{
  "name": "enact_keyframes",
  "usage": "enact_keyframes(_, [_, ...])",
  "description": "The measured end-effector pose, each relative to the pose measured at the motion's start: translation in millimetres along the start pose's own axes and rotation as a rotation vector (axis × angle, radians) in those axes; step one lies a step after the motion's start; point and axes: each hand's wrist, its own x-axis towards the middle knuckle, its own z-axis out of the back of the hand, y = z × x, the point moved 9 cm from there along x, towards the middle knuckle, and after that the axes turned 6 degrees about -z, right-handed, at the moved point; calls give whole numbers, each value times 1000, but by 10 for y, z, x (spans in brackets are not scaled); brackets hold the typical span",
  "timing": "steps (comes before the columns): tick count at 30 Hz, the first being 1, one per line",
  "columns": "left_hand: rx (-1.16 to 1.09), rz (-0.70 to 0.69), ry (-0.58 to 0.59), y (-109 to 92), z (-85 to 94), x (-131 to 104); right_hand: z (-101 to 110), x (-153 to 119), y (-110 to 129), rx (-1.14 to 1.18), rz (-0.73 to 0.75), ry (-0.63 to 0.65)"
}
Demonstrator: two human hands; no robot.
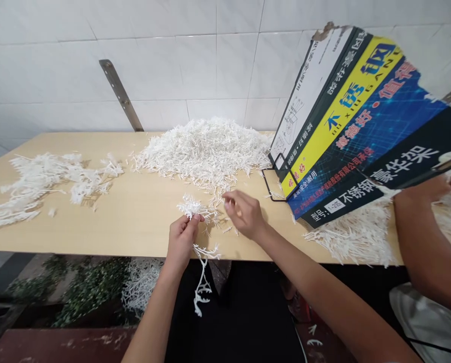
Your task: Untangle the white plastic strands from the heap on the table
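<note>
My left hand (183, 241) is closed around a white branching plastic sprig (201, 290). Its tufted top sticks out above my thumb, and a forked stem dangles below the table's front edge. Just to the right, my right hand (246, 214) hovers over the tabletop with thumb and index finger curled together; whether a small piece sits between them is hidden. Loose white bits (227, 229) lie under and between both hands. Behind them rises a big heap of small white pieces (206, 146).
Longer white sprigs (46, 174) spread over the wooden table (134, 222) on the left. A printed cardboard panel (357, 116) in a black wire stand (272, 186) divides the right side. Beyond it show another person's arm (424, 227) and more white pieces (357, 234). Green foliage (92, 287) is below.
</note>
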Motion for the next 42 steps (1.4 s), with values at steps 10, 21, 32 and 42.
enact_keyframes(10, [17, -17, 2, -23, -9, -15, -282, -70, 99, 86, 77, 166])
enact_keyframes(21, [241, -86, 98, 18, -84, -7, -169, -55, -438, 490, -455, 22])
enact_keyframes(32, [193, -35, 132, 18, -56, -26, 6, 72, -893, 331, -590, -158])
enact_keyframes(42, [323, -72, 122, -50, -73, -35, 41, -8, -1020, 455, -677, -252])
